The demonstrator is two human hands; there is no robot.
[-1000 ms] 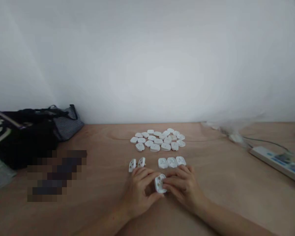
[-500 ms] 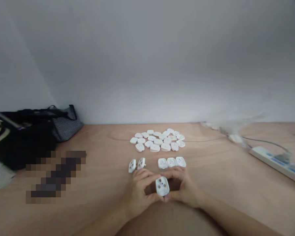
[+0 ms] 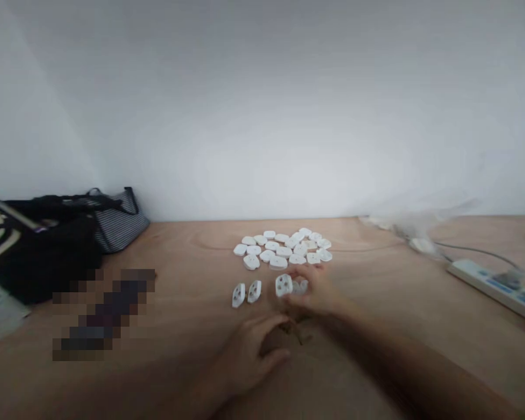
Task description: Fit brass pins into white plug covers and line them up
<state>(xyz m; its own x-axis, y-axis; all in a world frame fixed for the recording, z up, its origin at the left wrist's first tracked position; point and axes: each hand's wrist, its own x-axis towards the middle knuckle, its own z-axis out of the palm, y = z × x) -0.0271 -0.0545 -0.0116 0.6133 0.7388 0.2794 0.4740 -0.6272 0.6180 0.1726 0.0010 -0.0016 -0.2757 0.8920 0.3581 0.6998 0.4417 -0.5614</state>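
- Right hand (image 3: 312, 290) is holding a white three-hole plastic plug (image 3: 284, 285) by its edge, fingers narrow
- Left hand (image 3: 245, 357) is resting empty, fingers loosely open

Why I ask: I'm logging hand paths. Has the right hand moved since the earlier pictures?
Yes: the right hand has moved forward, away from the person, and is now closer to the pile of white plugs.
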